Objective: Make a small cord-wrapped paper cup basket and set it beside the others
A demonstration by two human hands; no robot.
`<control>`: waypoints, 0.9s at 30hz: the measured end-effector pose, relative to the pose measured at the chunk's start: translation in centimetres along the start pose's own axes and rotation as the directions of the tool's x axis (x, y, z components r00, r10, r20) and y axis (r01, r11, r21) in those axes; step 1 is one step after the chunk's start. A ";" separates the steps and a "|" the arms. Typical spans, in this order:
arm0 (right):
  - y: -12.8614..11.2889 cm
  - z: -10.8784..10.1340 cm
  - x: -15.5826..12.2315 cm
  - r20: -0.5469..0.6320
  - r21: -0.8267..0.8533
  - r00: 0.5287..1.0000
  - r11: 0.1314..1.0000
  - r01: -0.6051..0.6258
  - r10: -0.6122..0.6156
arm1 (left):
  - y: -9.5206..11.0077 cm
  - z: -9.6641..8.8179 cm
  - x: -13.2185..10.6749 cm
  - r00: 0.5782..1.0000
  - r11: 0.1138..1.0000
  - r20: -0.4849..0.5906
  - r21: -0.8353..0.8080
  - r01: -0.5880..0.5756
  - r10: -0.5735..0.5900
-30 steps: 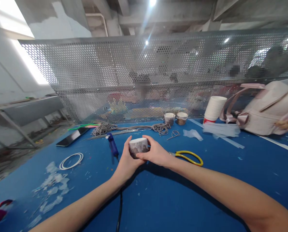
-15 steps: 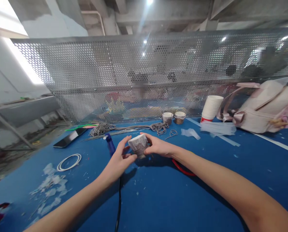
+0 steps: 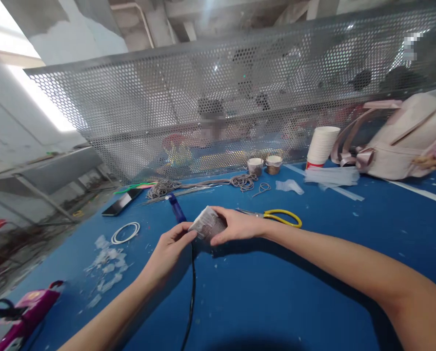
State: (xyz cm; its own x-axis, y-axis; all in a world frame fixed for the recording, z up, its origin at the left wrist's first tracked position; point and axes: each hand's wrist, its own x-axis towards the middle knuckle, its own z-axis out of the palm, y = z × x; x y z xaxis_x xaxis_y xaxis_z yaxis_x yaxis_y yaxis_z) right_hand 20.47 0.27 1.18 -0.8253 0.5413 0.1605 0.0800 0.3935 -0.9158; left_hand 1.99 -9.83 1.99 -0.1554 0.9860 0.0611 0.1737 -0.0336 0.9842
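A small paper cup (image 3: 208,225), wrapped in grey-brown cord with a whitish upper part, is held tilted just above the blue table. My left hand (image 3: 174,242) pinches it at the left edge between thumb and fingers. From the right, my right hand (image 3: 236,226) wraps round its side, thumb at the front. Behind my left hand lies a blue tool (image 3: 176,209), which looks like a glue gun, with a black cable (image 3: 192,297) running toward me. Yellow-handled scissors (image 3: 284,217) lie just beyond my right wrist, partly hidden by it.
Bundles of grey cord (image 3: 243,181) and two cord-wrapped cups (image 3: 274,166) stand along the perforated metal screen (image 3: 137,107). Stacked paper cups (image 3: 322,146), clear strips (image 3: 331,176) and a backpack (image 3: 397,146) are at right. Left are a phone (image 3: 121,204), white ring (image 3: 125,233), scraps (image 3: 110,263) and purple power strip (image 3: 31,312).
The cup has tipped further over, and my left fingers have closed onto its edge. My view has tilted and shifted, bringing the scissors and more of the power strip into sight.
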 end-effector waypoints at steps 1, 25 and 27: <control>0.1 0.0 -0.5 0.028 0.000 1.000 1.000 -0.006 0.006 | -0.3 -0.1 -0.1 1.000 0.999 -0.002 -0.024 0.023 -0.023; 1.6 4.3 -5.6 -0.313 -0.208 0.947 0.978 -0.001 -0.065 | 2.0 -0.4 -4.9 0.983 0.972 -0.178 -0.220 -0.085 0.045; 1.5 3.7 -6.5 -0.335 -0.206 0.941 0.978 -0.030 -0.041 | 1.8 -1.1 -5.3 0.978 0.973 -0.162 -0.167 -0.160 0.133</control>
State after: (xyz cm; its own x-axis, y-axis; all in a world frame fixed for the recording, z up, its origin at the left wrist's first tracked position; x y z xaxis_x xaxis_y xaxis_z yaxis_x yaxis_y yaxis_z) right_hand 23.93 -5.42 -2.57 -0.5926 0.7424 0.3126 0.2182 0.5215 -0.8249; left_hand 2.11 -15.34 3.63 -0.2868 0.9329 0.2177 0.0312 -0.2180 0.9754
